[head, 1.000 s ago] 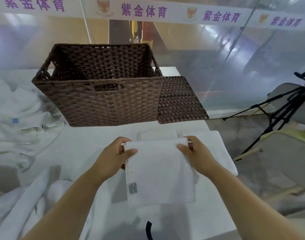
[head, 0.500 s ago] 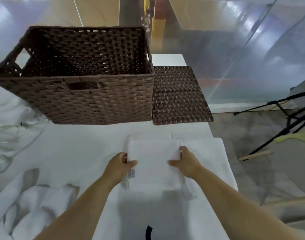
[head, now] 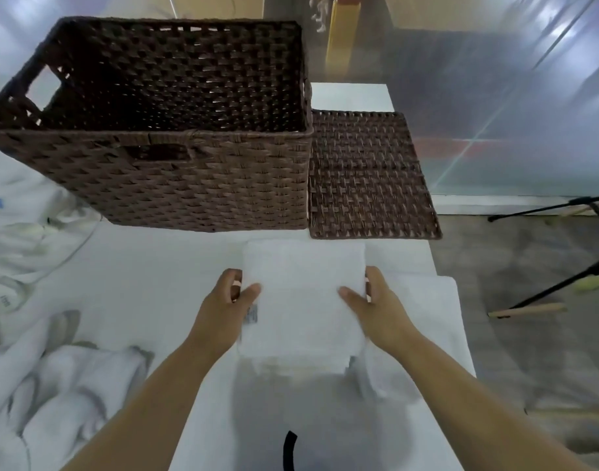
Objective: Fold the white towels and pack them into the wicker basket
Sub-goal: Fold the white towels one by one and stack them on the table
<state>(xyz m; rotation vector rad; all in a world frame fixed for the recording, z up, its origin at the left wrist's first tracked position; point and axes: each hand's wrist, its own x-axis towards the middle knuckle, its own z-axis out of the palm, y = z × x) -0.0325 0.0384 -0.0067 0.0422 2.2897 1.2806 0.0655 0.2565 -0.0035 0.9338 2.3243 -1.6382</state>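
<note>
- Folded white towel gripped from both sides, held just above the white table, directly in front of the wicker basket.
- Left hand clamped on towel's left edge: thumb on top, other fingers tucked under.
- Right hand clamped on towel's right edge: same grip, thumb on top.
- Small label tag sticking out at towel's left edge, next to left thumb.
- Basket upright, open top, no towel visible inside; handle cutouts in near and left walls.
- Flat wicker lid lying on table, touching basket's right side.
- Another flat white towel under and right of held one, reaching table's right edge.
- Unfolded white towels piled lower left; more crumpled ones left of basket.
- Tripod legs on floor, far right.
</note>
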